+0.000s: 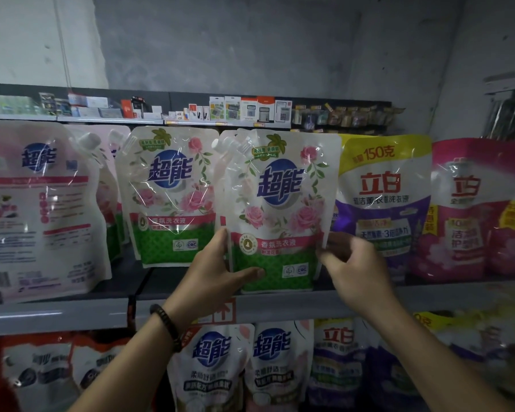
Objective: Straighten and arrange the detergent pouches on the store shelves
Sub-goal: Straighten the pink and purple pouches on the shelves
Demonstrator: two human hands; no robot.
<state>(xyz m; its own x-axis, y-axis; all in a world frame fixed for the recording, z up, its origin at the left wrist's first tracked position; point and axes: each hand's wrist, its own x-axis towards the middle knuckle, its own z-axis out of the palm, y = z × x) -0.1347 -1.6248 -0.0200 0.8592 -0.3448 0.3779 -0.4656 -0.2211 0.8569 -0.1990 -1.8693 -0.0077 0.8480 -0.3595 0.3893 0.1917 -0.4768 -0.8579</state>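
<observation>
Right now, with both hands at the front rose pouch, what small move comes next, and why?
Probably ease the rose pouch back. The left hand grips its left edge, the right hand is at its right edge, and its base sits nearer the shelf lip than the matching pouch beside it.

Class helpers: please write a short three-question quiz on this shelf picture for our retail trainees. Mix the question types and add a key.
1. True or false: the left hand grips the rose-print pouch at its lower left edge.
2. What stands directly to that pouch's right? A: the purple-and-yellow pouch; B: a blue bottle; C: a cardboard box.
3. Fill in: the beaded bracelet is on the ___ wrist.
Key: 1 true; 2 A; 3 left.
</observation>
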